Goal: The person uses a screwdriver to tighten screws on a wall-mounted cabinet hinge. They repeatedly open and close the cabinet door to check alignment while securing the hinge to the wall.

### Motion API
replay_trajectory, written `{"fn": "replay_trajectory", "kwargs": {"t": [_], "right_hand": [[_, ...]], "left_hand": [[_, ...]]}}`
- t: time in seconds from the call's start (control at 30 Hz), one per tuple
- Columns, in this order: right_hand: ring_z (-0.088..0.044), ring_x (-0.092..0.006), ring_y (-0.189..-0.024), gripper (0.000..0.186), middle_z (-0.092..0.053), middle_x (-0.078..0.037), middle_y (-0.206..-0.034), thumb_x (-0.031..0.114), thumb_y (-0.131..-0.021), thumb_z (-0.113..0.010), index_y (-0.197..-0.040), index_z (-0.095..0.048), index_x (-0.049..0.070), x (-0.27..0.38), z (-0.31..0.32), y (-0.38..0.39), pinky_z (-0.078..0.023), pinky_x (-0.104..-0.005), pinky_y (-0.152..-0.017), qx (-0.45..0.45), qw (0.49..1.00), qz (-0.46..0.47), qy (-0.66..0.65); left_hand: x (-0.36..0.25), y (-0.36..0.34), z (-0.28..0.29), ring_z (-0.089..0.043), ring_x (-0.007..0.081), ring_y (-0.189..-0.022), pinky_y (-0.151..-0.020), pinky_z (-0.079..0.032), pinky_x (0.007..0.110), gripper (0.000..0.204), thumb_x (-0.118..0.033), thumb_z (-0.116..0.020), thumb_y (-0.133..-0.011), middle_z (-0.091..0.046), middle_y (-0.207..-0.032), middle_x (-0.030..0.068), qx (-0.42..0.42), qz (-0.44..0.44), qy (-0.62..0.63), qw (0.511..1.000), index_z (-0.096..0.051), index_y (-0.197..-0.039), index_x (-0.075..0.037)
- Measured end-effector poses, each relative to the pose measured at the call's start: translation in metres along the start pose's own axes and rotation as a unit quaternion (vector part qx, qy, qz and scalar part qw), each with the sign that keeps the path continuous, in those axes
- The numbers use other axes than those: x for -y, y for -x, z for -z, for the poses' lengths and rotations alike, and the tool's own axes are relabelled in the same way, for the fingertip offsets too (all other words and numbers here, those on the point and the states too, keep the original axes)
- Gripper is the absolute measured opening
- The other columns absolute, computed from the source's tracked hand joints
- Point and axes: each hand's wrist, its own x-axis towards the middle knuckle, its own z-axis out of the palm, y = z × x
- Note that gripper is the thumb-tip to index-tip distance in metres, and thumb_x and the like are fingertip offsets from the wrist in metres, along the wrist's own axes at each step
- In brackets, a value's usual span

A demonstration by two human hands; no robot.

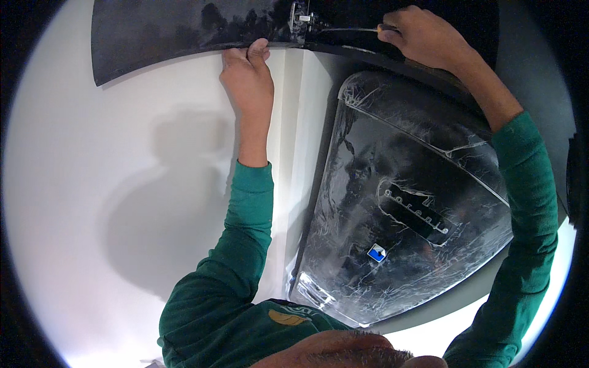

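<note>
My left hand (248,78) is closed on the lower edge of a black panel (153,30) that spans the upper left, left of a metal hinge (302,18). My right hand (423,38) grips a slim tool (350,30), apparently a screwdriver, whose long shaft reaches toward the hinge; its handle is mostly hidden in my fingers. Another dark panel (466,18) lies behind that hand, right of the hinge.
Below the panels is a large black appliance (350,178) in creased plastic film, with a small blue-and-white sticker (376,253). A white wall or surface (73,184) fills the left, with shadows on it. Grey surrounds border the appliance on the right.
</note>
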Motion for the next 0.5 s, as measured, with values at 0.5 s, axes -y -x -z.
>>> {"fn": "replay_trajectory", "kwargs": {"t": [0.5], "right_hand": [[-0.072,-0.0439,-0.091,0.035,-0.074,-0.024,-0.096,0.028,-0.099,-0.055,-0.090,-0.073,0.000,0.014,-0.016,-0.010,-0.057,-0.0536,-0.084,-0.033,0.999,0.012,0.000]], "left_hand": [[0.009,-0.002,-0.003,-0.080,0.0247,-0.084,-0.073,-0.061,0.033,0.013,-0.007,-0.060,-0.103,-0.079,-0.091,0.0157,-0.004,-0.018,-0.020,1.000,-0.059,-0.102,0.006]]}}
